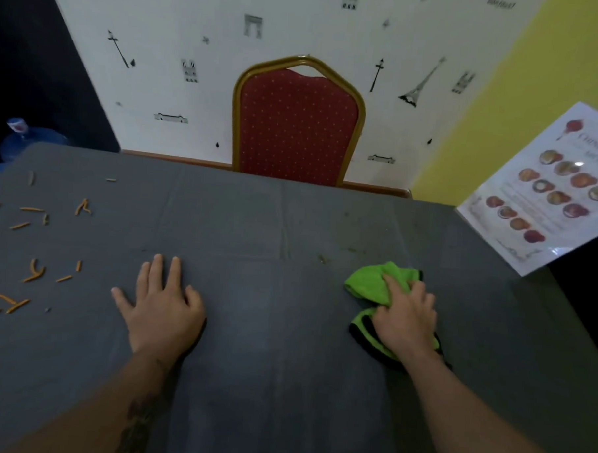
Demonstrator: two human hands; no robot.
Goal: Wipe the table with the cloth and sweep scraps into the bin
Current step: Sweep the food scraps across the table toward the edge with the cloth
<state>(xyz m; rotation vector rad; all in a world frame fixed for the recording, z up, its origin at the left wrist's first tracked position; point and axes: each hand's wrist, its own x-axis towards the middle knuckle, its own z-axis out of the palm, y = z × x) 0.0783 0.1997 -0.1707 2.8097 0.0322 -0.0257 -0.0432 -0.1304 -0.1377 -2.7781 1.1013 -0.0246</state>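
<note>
**Cloth right, scraps left**

Right hand presses the bunched green cloth near the table's right edge — fingers spread over it. Left hand lies flat, fingers straight, holding nothing, nearer the orange scraps scattered along the left edge. No bin visible. Beyond: menu sheet at far-right corner, red chair, printed wall.

Crumpled green cloth right on grey table; orange scraps, perhaps peelings, left.
</note>
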